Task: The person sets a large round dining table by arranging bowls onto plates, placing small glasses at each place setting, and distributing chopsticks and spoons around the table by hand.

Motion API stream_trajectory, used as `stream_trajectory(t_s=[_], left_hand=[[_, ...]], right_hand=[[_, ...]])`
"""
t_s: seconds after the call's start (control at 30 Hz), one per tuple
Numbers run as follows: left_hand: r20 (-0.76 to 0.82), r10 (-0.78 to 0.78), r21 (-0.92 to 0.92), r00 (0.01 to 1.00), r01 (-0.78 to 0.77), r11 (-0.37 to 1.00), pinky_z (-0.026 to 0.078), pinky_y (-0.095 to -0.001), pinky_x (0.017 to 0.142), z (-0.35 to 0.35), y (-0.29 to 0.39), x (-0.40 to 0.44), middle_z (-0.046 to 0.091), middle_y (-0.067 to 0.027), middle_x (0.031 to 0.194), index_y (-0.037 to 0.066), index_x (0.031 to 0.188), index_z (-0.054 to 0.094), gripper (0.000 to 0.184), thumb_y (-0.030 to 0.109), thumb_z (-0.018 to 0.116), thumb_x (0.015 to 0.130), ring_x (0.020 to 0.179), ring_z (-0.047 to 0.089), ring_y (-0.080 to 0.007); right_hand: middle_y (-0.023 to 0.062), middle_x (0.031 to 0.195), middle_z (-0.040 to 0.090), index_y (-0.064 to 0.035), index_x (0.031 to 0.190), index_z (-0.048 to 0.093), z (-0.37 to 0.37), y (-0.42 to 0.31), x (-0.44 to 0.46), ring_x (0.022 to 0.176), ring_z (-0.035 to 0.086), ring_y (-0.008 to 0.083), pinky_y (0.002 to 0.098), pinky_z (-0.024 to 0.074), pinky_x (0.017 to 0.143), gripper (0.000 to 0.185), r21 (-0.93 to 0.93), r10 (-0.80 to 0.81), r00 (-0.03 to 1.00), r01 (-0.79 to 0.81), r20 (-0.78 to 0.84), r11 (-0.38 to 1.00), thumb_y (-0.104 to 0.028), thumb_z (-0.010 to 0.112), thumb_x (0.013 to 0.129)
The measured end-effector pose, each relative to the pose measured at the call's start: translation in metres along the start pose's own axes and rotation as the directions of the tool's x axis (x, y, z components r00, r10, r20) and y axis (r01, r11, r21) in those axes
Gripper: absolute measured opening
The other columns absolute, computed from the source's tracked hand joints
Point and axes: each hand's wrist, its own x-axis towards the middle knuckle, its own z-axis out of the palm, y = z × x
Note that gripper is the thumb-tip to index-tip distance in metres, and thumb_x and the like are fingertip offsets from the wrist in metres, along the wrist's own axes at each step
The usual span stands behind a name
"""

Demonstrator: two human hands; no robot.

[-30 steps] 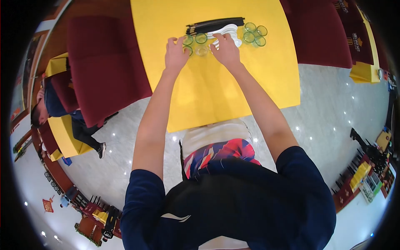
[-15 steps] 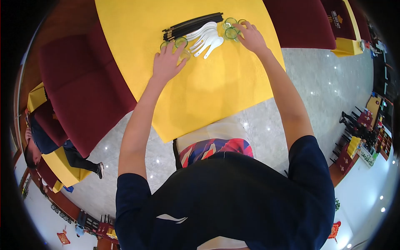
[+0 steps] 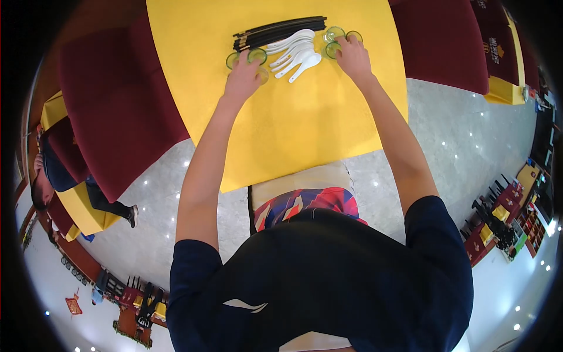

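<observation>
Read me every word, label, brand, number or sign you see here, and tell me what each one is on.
No text can be read with confidence.
Maroon chair back, right side: gold emblem and characters, too small and blurred to read.
Dark shirt: a white curved mark, no words visible.
Red hanging decoration, lower left: too small to tell.
Glasses, white spoons, black chopsticks: no lettering discernible.

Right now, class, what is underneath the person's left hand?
Two green-rimmed glasses, partly covered, show around the left hand, and part of a third glass beside it, on the yellow tablecloth. Whatever is directly beneath the hand is covered; whether another glass stands there cannot be told.
</observation>
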Motion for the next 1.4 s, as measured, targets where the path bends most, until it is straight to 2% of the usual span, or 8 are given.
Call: stream_trajectory(t_s=[0.07,0.6,0.87,1.0,1.07,1.1,1.17,1.4], left_hand=[[0.096,-0.089,-0.024,0.991,0.091,0.996,0.046,-0.0454,0.099,0.002,0.005,0.005,0.037,-0.0203,0.140,0.008,0.124,0.058,0.045,0.012,0.066,0.079,0.120,0.047,-0.0450],[0.070,-0.171,0.044,0.983,0.169,0.985,0.050,-0.0427,0.091,0.005,0.006,0.001,0.051,-0.0165,0.122,0.003,0.106,0.069,0.027,-0.002,0.059,0.082,0.107,0.057,-0.0364],[-0.177,-0.172,-0.305,0.969,0.112,0.946,0.051,-0.0398,0.087,-0.001,-0.014,-0.014,0.062,-0.0161,0.106,0.004,0.103,0.071,0.028,-0.003,0.061,0.078,0.098,0.063,-0.0304],[-0.004,-0.381,-0.634,0.925,0.292,0.716,0.055,-0.0365,0.085,-0.004,-0.021,-0.030,0.065,-0.0125,0.104,0.004,0.107,0.069,0.026,-0.001,0.063,0.082,0.099,0.065,-0.0256],[0.309,-0.462,-0.934,0.831,0.356,0.015,0.058,-0.0356,0.085,-0.002,-0.017,-0.045,0.065,-0.0118,0.112,0.001,0.113,0.064,0.026,0.002,0.064,0.087,0.102,0.065,-0.0227],[0.310,-0.463,-0.934,0.830,0.357,0.017,0.058,-0.0356,0.085,0.001,-0.016,-0.054,0.065,-0.0118,0.112,0.001,0.113,0.064,0.026,0.002,0.064,0.087,0.102,0.065,-0.0227],[0.353,-0.431,-0.919,0.830,0.222,-0.326,0.059,-0.0370,0.087,0.010,-0.011,-0.071,0.063,-0.0135,0.116,0.000,0.123,0.056,0.035,0.005,0.064,0.089,0.105,0.065,-0.0241],[0.401,-0.238,-0.778,0.885,0.191,-0.599,0.060,-0.0309,0.072,0.041,0.035,-0.132,0.060,-0.0099,0.124,0.004,0.128,0.054,0.051,0.016,0.074,0.083,0.105,0.063,-0.0209]], right_hand=[[0.0168,0.112,0.057,-0.0115,0.115,0.061,-0.003,-0.001,0.005,0.101,0.060,0.0352,0.0470,0.0543,0.077,0.035,-0.038,0.061,0.988,-0.056,0.140,0.998,-0.012,0.062,0.080],[0.0235,0.101,0.061,-0.0061,0.107,0.067,0.026,0.006,0.027,0.097,0.062,0.0389,0.0427,0.0543,0.082,0.030,0.237,0.121,0.981,-0.155,0.153,0.959,-0.001,0.064,0.077],[0.0223,0.100,0.064,-0.0056,0.104,0.069,0.018,-0.001,0.019,0.090,0.064,0.0373,0.0423,0.0542,0.080,0.026,0.272,0.235,0.969,-0.245,0.071,0.930,-0.004,0.064,0.078],[0.0188,0.098,0.066,-0.0054,0.102,0.070,0.006,0.021,0.014,0.089,0.066,0.0319,0.0394,0.0561,0.081,0.020,0.378,0.234,0.962,-0.270,0.140,0.885,-0.004,0.062,0.083],[0.0116,0.103,0.066,-0.0053,0.109,0.067,0.010,0.030,0.002,0.092,0.066,0.0232,0.0369,0.0568,0.087,0.021,0.826,0.282,0.864,-0.490,0.417,0.278,-0.006,0.061,0.088],[0.0116,0.103,0.066,-0.0053,0.109,0.067,0.006,0.026,-0.006,0.092,0.066,0.0232,0.0369,0.0568,0.087,0.021,0.827,0.281,0.864,-0.490,0.418,0.276,-0.006,0.061,0.088],[0.0060,0.109,0.063,-0.0047,0.118,0.060,-0.002,0.017,-0.029,0.096,0.064,0.0164,0.0333,0.0565,0.090,0.029,0.831,0.241,0.818,-0.422,0.521,-0.363,-0.010,0.065,0.090],[0.0007,0.108,0.062,-0.0079,0.118,0.057,0.029,-0.017,-0.115,0.097,0.063,0.0135,0.0247,0.0578,0.083,0.029,0.562,-0.024,0.794,-0.450,0.607,-0.694,-0.009,0.065,0.090]])
